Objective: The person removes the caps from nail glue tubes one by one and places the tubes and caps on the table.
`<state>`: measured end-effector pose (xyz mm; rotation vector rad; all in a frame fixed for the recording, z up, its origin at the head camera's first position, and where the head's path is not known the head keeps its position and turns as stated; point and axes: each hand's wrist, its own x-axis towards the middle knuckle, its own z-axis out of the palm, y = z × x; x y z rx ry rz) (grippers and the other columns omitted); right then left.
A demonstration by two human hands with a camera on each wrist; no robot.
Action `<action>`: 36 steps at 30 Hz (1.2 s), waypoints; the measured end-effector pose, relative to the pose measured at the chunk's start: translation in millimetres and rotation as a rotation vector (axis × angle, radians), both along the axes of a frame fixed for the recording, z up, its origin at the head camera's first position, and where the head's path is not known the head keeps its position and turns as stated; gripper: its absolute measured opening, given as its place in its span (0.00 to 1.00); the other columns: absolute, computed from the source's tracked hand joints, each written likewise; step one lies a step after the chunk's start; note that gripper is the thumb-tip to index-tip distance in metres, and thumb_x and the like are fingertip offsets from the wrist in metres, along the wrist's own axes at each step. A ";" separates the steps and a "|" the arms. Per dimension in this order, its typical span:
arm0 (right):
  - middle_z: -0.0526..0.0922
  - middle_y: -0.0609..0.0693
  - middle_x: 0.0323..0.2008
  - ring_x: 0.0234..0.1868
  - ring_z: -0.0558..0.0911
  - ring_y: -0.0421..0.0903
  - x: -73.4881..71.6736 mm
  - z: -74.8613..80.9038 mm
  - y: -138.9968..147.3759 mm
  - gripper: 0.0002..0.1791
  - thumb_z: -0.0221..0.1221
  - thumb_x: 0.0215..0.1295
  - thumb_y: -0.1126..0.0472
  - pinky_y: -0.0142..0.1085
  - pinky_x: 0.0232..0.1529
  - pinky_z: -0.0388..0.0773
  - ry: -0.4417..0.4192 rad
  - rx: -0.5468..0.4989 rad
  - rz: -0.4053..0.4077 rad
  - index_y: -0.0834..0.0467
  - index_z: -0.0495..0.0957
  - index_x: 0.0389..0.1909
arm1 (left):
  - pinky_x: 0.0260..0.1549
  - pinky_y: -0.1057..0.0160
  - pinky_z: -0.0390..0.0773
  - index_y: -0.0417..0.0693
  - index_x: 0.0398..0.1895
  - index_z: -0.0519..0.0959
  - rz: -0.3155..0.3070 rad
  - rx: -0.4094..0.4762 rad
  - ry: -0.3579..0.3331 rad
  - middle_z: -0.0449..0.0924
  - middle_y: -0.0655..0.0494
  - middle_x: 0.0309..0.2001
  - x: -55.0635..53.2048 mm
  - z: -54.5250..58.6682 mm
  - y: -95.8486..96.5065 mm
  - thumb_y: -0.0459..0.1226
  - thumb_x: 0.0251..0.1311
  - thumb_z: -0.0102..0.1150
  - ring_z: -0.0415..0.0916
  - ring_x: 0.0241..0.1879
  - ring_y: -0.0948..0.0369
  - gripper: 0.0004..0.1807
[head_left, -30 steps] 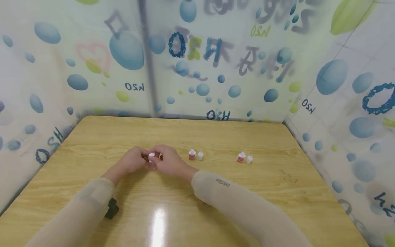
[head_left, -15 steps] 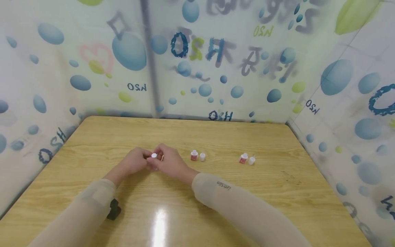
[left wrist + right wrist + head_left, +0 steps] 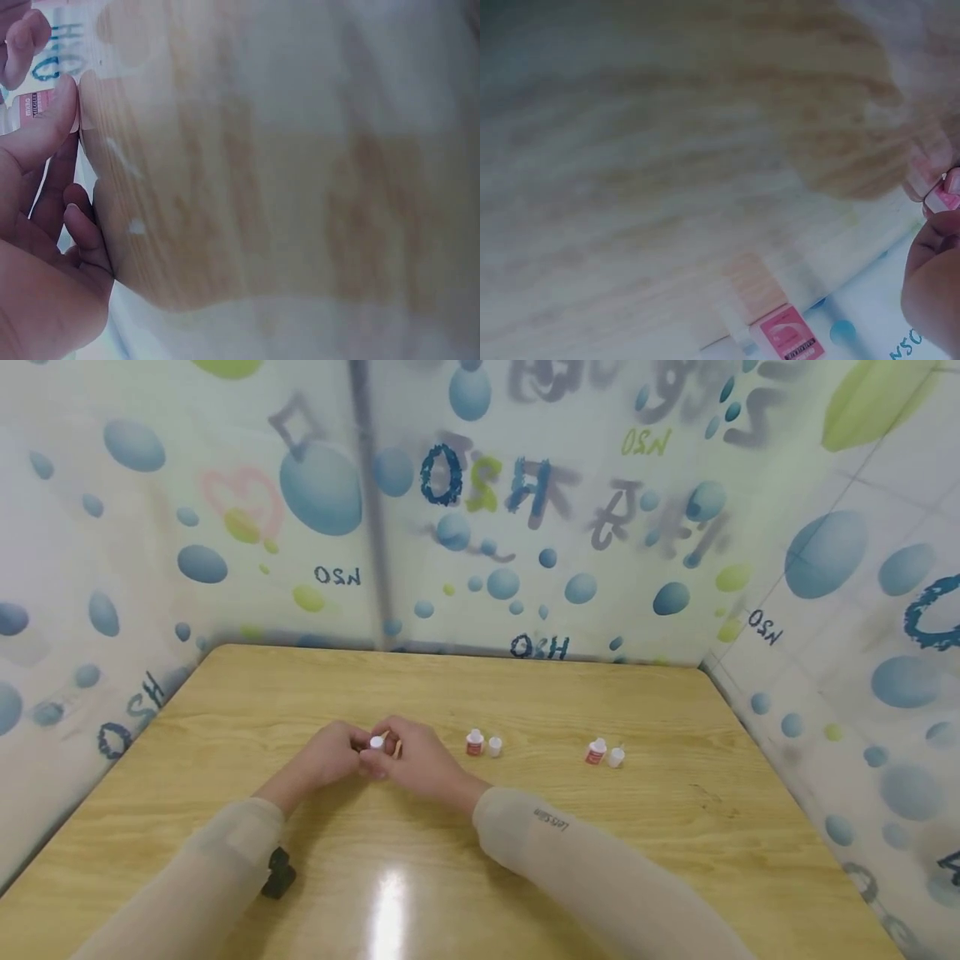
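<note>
A small white bottle (image 3: 34,106) with a red-pink label is held between both hands over the left-middle of the table. My left hand (image 3: 332,753) pinches its body between thumb and fingers. My right hand (image 3: 422,758) comes in from the other side, thumb and fingers curled around the white cap (image 3: 377,742) at the top. In the head view the fingers cover most of the bottle below the cap. The right wrist view catches only part of the right hand (image 3: 932,281) at its edge, with the held bottle's pink label (image 3: 946,196) beyond.
Right of the hands stand a red-labelled bottle (image 3: 475,743) and a small white cap (image 3: 495,747). Farther right is another such bottle (image 3: 596,752) with its cap (image 3: 616,757). A dark object (image 3: 279,874) lies by the left forearm. Patterned walls border the wooden table (image 3: 570,702).
The head view has shifted slightly. The right thumb now lies across the front of the bottle, and the cap's round top shows more; the lower bottle, visible earlier, is now covered. The other bottles stay put.
</note>
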<state>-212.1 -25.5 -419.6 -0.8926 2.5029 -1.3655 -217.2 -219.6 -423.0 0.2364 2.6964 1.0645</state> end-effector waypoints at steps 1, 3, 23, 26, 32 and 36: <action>0.78 0.44 0.36 0.25 0.70 0.35 0.6 -0.5 -0.4 0.17 0.65 0.76 0.50 0.26 0.27 0.69 -0.014 -0.007 -0.005 0.54 0.79 0.58 | 0.41 0.61 0.72 0.45 0.38 0.90 0.001 -0.004 0.002 0.85 0.56 0.33 0.4 0.0 -0.3 0.39 0.58 0.78 0.73 0.38 0.57 0.09; 0.78 0.44 0.35 0.22 0.69 0.35 1.7 -0.7 -0.9 0.16 0.64 0.76 0.48 0.27 0.25 0.68 -0.022 -0.009 -0.017 0.53 0.78 0.55 | 0.42 0.61 0.72 0.46 0.38 0.91 -0.001 -0.007 0.004 0.86 0.56 0.34 1.3 -0.2 -0.8 0.39 0.59 0.78 0.73 0.38 0.57 0.08; 0.83 0.45 0.44 0.40 0.77 0.37 -0.9 10.9 1.6 0.15 0.56 0.82 0.59 0.27 0.41 0.76 0.072 0.072 0.004 0.53 0.84 0.62 | 0.53 0.52 0.80 0.46 0.49 0.91 0.005 0.014 0.005 0.93 0.51 0.44 -1.0 5.0 0.0 0.41 0.55 0.81 0.79 0.43 0.59 0.18; 0.81 0.44 0.40 0.32 0.75 0.36 -1.8 9.5 1.5 0.14 0.59 0.81 0.56 0.27 0.33 0.73 0.053 0.059 -0.002 0.53 0.82 0.61 | 0.48 0.56 0.79 0.46 0.45 0.92 0.010 0.020 0.005 0.92 0.54 0.40 -1.9 4.2 -0.3 0.40 0.55 0.81 0.78 0.40 0.59 0.15; 0.78 0.43 0.33 0.24 0.69 0.35 0.4 3.0 0.1 0.12 0.67 0.74 0.51 0.26 0.25 0.66 0.007 0.078 -0.082 0.54 0.80 0.47 | 0.41 0.62 0.74 0.46 0.31 0.90 0.012 0.037 0.027 0.88 0.59 0.30 -0.7 -3.1 2.9 0.36 0.52 0.80 0.74 0.35 0.60 0.06; 0.78 0.42 0.30 0.25 0.70 0.34 1.8 -0.8 -3.4 0.11 0.68 0.73 0.52 0.25 0.27 0.68 0.009 0.100 -0.078 0.55 0.82 0.46 | 0.41 0.62 0.73 0.46 0.30 0.89 0.020 0.034 0.032 0.87 0.60 0.28 2.3 -3.9 1.7 0.35 0.50 0.80 0.74 0.35 0.61 0.07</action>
